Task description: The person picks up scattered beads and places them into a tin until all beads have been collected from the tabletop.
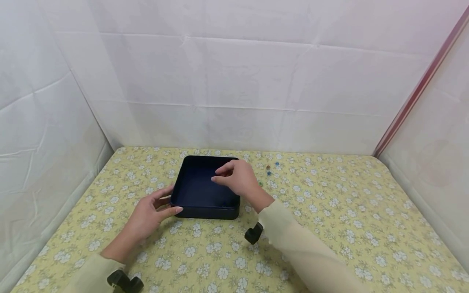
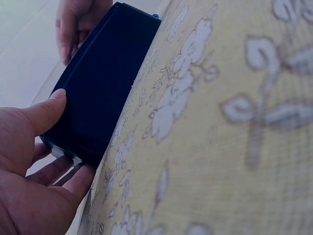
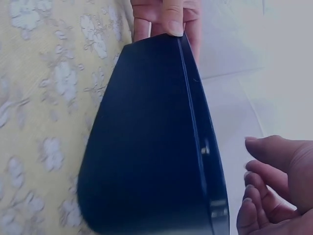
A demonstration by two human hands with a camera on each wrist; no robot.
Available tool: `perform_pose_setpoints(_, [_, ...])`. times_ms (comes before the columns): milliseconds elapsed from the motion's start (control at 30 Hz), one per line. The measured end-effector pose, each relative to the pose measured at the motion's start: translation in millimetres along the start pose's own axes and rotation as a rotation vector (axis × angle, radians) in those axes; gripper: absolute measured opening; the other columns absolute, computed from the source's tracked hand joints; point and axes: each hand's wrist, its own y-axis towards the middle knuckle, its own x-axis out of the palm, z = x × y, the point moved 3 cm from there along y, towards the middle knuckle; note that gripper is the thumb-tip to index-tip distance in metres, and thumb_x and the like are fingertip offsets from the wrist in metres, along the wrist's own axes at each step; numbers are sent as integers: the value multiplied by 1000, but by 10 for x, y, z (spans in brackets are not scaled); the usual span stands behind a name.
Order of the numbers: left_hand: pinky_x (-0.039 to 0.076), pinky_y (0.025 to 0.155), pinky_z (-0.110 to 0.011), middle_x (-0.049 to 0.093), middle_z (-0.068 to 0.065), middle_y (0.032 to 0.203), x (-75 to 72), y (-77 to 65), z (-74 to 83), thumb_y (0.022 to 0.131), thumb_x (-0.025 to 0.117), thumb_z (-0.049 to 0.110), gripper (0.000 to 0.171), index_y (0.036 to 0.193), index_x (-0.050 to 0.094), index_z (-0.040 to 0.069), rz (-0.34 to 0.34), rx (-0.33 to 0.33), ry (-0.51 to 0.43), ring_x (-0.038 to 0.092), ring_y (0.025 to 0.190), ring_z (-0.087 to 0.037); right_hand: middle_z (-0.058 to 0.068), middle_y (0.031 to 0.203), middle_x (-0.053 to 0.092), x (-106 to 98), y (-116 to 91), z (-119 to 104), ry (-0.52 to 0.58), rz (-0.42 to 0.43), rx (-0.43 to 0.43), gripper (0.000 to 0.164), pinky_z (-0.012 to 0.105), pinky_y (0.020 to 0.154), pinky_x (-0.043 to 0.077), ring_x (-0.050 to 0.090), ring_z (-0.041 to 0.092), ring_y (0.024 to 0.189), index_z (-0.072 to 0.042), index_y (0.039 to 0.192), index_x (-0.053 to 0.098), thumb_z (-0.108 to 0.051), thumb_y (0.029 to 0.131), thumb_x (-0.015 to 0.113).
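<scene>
A dark square box (image 1: 199, 189), open at the top with low walls, sits on the flowered cloth. My left hand (image 1: 148, 213) grips its near left corner. In the left wrist view the thumb lies on the rim, and the fingers are against the side wall (image 2: 78, 132). Above the right part of the box hovers my right hand (image 1: 238, 177), its fingers loosely bent. Nothing shows between the thumb and fingers (image 3: 261, 196) in the right wrist view. The box floor shows nothing on it in the head view, though the right hand hides part of it.
Several small glass marbles lie on the cloth right of the box: a brown one (image 1: 268, 167), a blue one (image 1: 277, 163), another blue one (image 1: 269, 173) and a green one (image 1: 261, 183) beside the right wrist. White sheets (image 1: 242, 81) wall the table's back and sides.
</scene>
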Motion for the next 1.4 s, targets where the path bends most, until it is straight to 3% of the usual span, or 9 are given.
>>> perform_pose_setpoints(233, [59, 99, -32, 36, -15, 165, 3, 2, -8, 93, 77, 41, 82, 160, 38, 18, -5, 11, -6, 48, 143, -39, 0, 100, 70, -119, -153, 173, 69, 91, -88, 20, 29, 71, 58, 65, 13, 84, -16, 108, 82, -27, 91, 81])
perform_pose_setpoints(433, [59, 98, -30, 35, -14, 166, 4, -3, -25, 92, 77, 42, 82, 160, 38, 18, -6, -3, -9, 48, 143, -39, -1, 99, 70, -203, -268, 357, 145, 152, -70, 20, 31, 70, 57, 64, 16, 83, -17, 108, 82, -28, 92, 80])
perform_pose_setpoints(633, [59, 97, -30, 36, -13, 165, -2, 4, -56, 91, 78, 43, 83, 160, 38, 18, 0, 2, -4, 49, 143, -38, 1, 102, 71, -305, -365, 511, 143, 191, -67, 24, 34, 74, 58, 66, 17, 86, -13, 111, 81, -28, 91, 81])
perform_pose_setpoints(700, [59, 97, -30, 36, -13, 165, -3, 9, -54, 91, 78, 43, 83, 160, 39, 18, 2, 3, -1, 49, 143, -38, 2, 102, 71, -336, -388, 565, 138, 196, -67, 26, 36, 81, 59, 66, 16, 86, -12, 112, 81, -27, 91, 81])
perform_pose_setpoints(867, [59, 98, -32, 36, -15, 165, -4, 14, -36, 92, 77, 42, 82, 160, 39, 18, 0, 7, 0, 49, 143, -39, 4, 100, 71, -385, -436, 682, 138, 184, -48, 28, 38, 83, 59, 66, 16, 85, -11, 114, 80, -27, 91, 81])
perform_pose_setpoints(1400, [59, 98, -33, 37, -15, 164, -10, 14, -30, 92, 77, 42, 82, 160, 39, 18, 1, 8, 11, 50, 142, -39, 5, 108, 68, -427, -534, 923, 91, 104, 59, 35, 32, 75, 54, 62, 17, 89, -13, 117, 79, -32, 88, 84])
